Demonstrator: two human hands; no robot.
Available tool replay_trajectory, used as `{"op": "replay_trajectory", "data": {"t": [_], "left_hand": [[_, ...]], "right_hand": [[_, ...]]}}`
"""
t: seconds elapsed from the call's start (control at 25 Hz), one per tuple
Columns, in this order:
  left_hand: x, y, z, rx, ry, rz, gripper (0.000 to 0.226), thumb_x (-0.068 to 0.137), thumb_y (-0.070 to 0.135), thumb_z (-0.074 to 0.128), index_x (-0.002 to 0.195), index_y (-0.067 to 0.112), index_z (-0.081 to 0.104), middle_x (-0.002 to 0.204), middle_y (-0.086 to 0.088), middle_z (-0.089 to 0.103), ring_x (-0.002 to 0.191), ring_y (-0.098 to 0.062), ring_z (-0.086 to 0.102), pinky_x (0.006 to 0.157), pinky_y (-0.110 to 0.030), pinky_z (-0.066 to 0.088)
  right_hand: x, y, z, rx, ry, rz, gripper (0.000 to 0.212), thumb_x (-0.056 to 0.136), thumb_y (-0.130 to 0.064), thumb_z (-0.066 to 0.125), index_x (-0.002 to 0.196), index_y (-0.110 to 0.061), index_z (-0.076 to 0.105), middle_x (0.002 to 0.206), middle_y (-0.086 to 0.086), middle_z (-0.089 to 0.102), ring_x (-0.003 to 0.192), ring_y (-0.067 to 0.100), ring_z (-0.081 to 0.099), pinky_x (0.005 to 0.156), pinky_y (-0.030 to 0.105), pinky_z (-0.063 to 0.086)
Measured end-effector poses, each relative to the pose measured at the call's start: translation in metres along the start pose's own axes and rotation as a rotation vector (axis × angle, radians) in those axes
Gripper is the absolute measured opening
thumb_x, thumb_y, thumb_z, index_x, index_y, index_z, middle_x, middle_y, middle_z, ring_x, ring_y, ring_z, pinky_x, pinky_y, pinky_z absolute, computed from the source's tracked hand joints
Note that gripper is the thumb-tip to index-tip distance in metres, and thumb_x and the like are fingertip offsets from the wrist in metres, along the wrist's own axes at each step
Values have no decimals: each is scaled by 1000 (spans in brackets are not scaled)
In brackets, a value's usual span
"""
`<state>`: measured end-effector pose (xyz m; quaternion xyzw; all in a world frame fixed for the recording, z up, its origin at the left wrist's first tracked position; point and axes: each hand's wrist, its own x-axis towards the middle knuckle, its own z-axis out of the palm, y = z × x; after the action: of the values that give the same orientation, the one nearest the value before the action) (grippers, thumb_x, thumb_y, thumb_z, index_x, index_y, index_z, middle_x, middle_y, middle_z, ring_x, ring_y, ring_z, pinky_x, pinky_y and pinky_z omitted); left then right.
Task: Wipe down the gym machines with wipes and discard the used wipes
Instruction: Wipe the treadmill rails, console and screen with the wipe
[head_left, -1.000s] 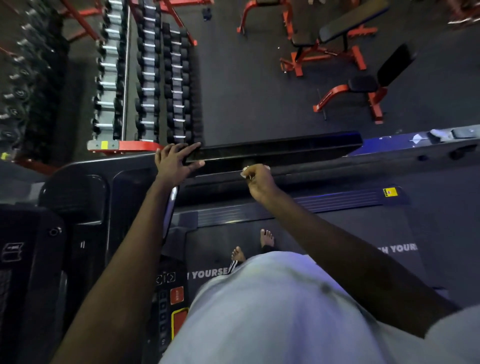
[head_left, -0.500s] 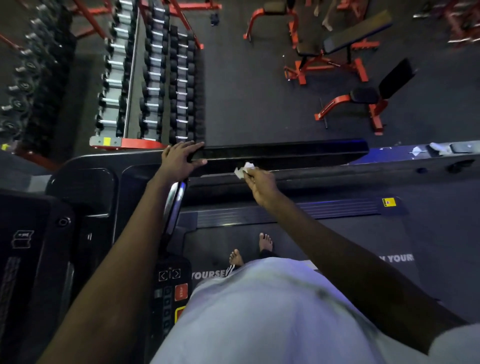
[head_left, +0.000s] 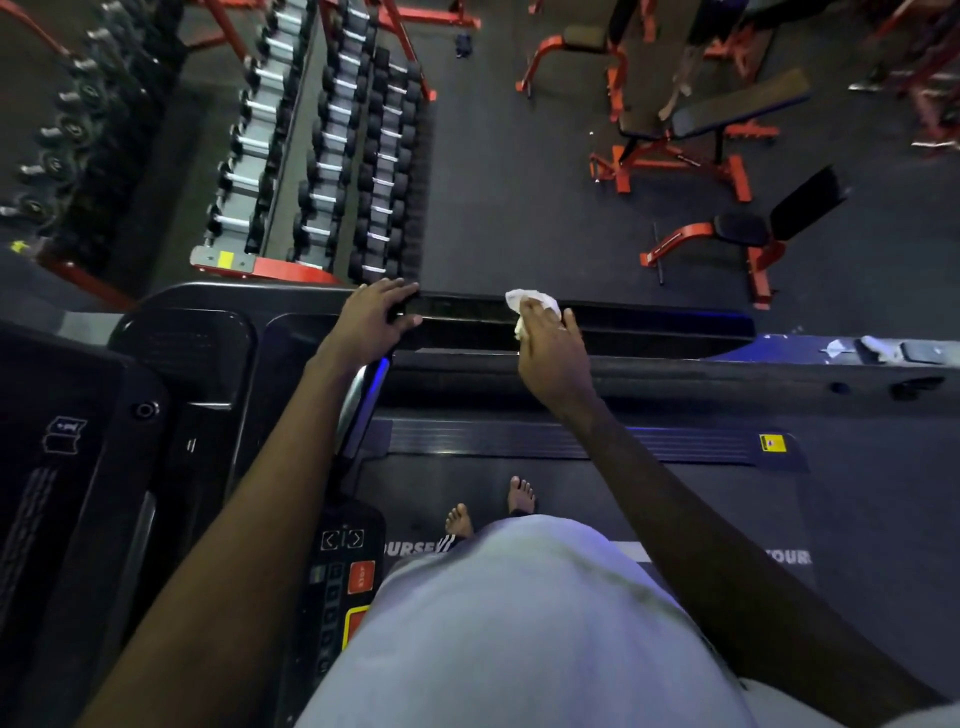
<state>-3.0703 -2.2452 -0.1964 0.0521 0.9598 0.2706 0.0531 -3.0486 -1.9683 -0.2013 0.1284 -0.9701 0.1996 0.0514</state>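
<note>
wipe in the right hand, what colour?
White, a crumpled wipe held in the right hand against the treadmill's black rail; the head view shows it.

Floor (head_left: 519, 208): dark rubber; a dumbbell rack (head_left: 322, 156) and red-framed benches (head_left: 727, 234) stand on it.
Treadmill belt (head_left: 701, 509): bare feet (head_left: 521, 493) stand on it.

Dim gym, blue-violet glow, wide-angle warp + blur at edges.

The wipe (head_left: 535, 300) is white. The treadmill (head_left: 182, 332) is glossy black, with a dark grey belt (head_left: 426, 483) bearing white lettering (head_left: 789, 557), a red stop button (head_left: 362, 577) and a yellow sticker (head_left: 772, 443). The dumbbells (head_left: 332, 166) have black heads and silver handles, and sit on a red rack (head_left: 291, 270). The nearest weight bench (head_left: 743, 228) has black pads on an orange-red frame.
</note>
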Motion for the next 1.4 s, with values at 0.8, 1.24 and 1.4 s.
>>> {"op": "replay_trajectory", "data": {"t": [0.8,1.24,1.4], "left_hand": [[-26,1,-5,-115,170,-90,46,87,13,71,130,5,62,136,-16,58,129,-33,50,111,-35,33],[-81,23,28,175,204,-540,45,95,44,53,113,3,53,114,-22,59,104,-43,58,85,-49,44],[-84,21,31,53,118,-475,37,99,38,47,114,4,46,114,-23,59,102,-45,60,79,-50,47]], "right_hand": [[27,-64,9,-236,-469,-141,93,80,-25,56,158,-11,7,166,3,12,152,19,11,121,51,-5],[27,-61,15,-296,-411,-491,99,66,-17,57,158,-12,19,163,7,24,149,24,25,122,51,5],[18,-52,16,-389,-422,-619,90,68,-21,48,155,-10,27,158,9,34,143,28,35,123,50,11]]}}
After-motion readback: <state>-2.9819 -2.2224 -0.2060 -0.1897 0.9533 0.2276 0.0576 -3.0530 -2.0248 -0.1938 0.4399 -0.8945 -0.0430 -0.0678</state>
